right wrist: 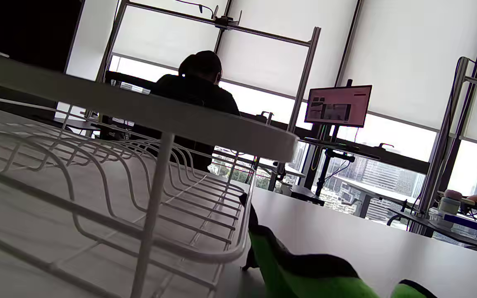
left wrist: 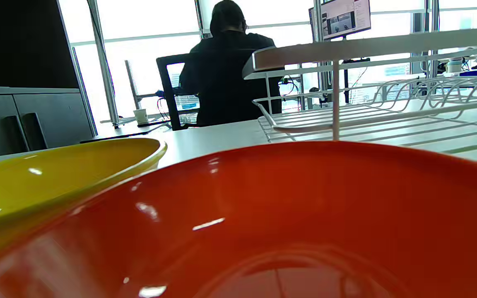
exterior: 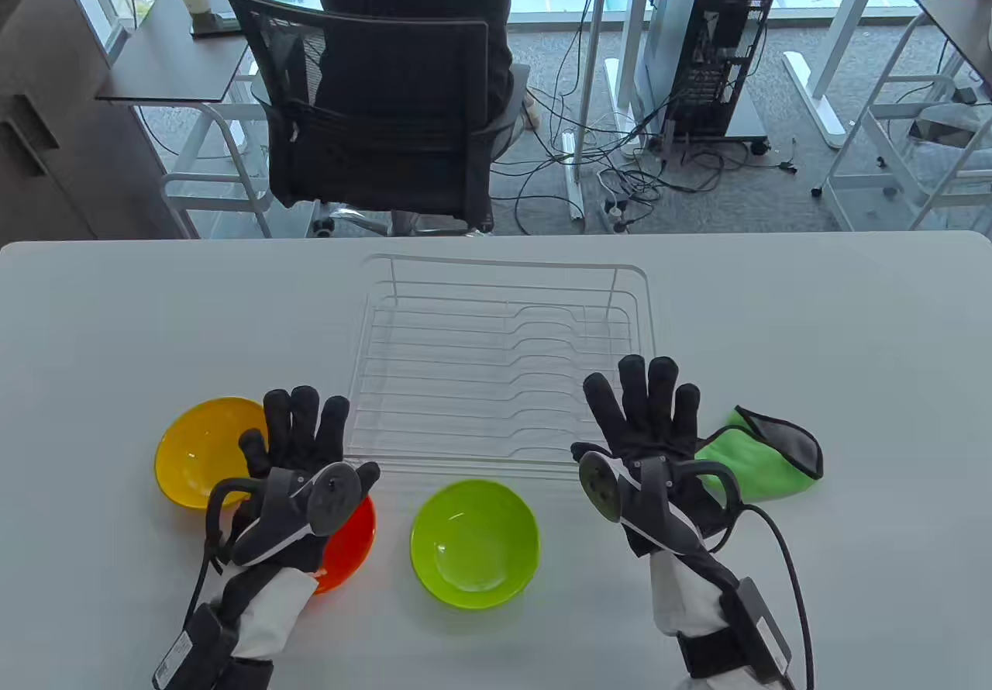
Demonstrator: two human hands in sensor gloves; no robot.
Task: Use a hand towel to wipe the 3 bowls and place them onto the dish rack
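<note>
Three bowls sit along the table's near side: a yellow bowl (exterior: 203,450) at the left, an orange bowl (exterior: 350,541) beside it, and a lime green bowl (exterior: 474,543) in the middle. My left hand (exterior: 293,432) hovers with straight fingers over the yellow and orange bowls, holding nothing. The orange bowl (left wrist: 288,223) fills the left wrist view, with the yellow bowl (left wrist: 56,174) behind it. My right hand (exterior: 647,403) is spread flat over the rack's near right corner, beside the green hand towel (exterior: 763,453). The towel (right wrist: 304,273) shows low in the right wrist view.
The white wire dish rack (exterior: 496,364) stands mid-table beyond the bowls, holding nothing; its rim (right wrist: 139,107) crosses the right wrist view. Beyond the table's far edge a person sits in a black mesh chair (exterior: 372,108). A computer tower (exterior: 709,46) and cables lie on the floor.
</note>
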